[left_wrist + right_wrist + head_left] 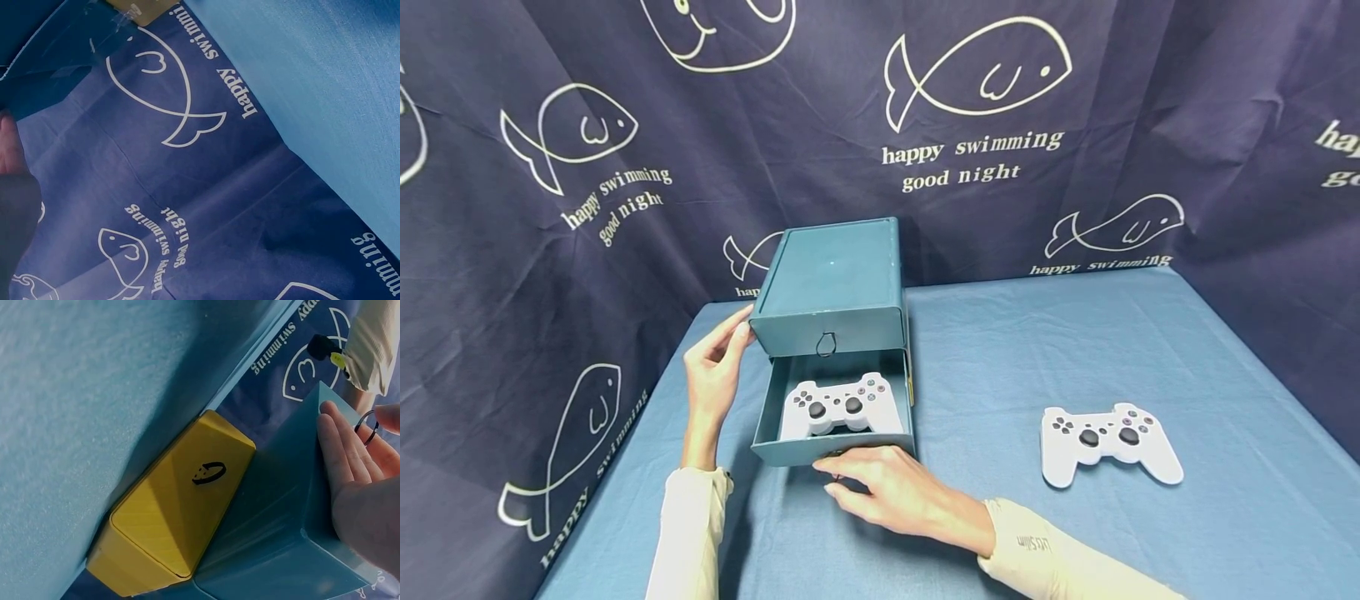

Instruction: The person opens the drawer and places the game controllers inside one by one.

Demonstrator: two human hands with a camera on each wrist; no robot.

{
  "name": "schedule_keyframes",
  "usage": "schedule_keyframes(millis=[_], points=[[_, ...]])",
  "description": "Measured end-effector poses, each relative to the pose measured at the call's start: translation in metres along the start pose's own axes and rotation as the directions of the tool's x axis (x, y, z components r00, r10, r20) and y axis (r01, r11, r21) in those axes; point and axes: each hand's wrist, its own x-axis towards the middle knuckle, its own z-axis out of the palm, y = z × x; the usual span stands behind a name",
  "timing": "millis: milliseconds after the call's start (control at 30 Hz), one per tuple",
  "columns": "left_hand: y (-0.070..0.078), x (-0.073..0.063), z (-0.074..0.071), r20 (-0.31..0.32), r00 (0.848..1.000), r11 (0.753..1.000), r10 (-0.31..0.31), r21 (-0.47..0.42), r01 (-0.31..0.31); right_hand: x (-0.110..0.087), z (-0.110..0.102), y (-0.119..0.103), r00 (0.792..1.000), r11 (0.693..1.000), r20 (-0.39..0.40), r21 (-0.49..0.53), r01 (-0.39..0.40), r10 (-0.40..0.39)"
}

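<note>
- Grip on the right, at the lower drawer: the right hand lays its fingers along the front, with the ring pull between thumb and fingers; pinched or not, I cannot tell!
- Over on the left, the left hand reaches up with its fingers fairly straight, fingertips and thumb against the side of the teal cabinet, near its front corner.
- Now the lower drawer itself, standing out from under the upper box, and inside it a white controller, black sticks facing up, handles toward the person.
- Watch what covers what: the drawer's front wall hides the ends of those handles, the upper box overhangs the back of the compartment, and the right hand masks part of the drawer front.
- Above, the upper drawer front sits flush, its dark loop hanging just over the lower compartment.
- Out to the right, well apart from the cabinet, a second white controller lies on the blue tabletop.
- Right wrist view: a yellow panel with a black mark, wedged between blue cloth and teal cabinet.
- Behind it all, a navy curtain of white fish and lettering.
</note>
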Motion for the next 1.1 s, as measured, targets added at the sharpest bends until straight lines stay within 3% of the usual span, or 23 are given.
schedule_keyframes(millis=[333, 1100], points=[[-0.001, 0.001, 0.001, 0.01, 1.0, 0.999, 0.009, -0.043, -0.008, 0.002, -0.001, 0.005, 1.0, 1.0, -0.01, 0.004, 0.002, -0.002], [-0.001, 0.0, 0.0, 0.005, 1.0, 1.0, 0.025, 0.018, -0.025, 0.006, 0.003, 0.011, 0.999, 1.0, -0.037, 0.026, 0.0, 0.001]])
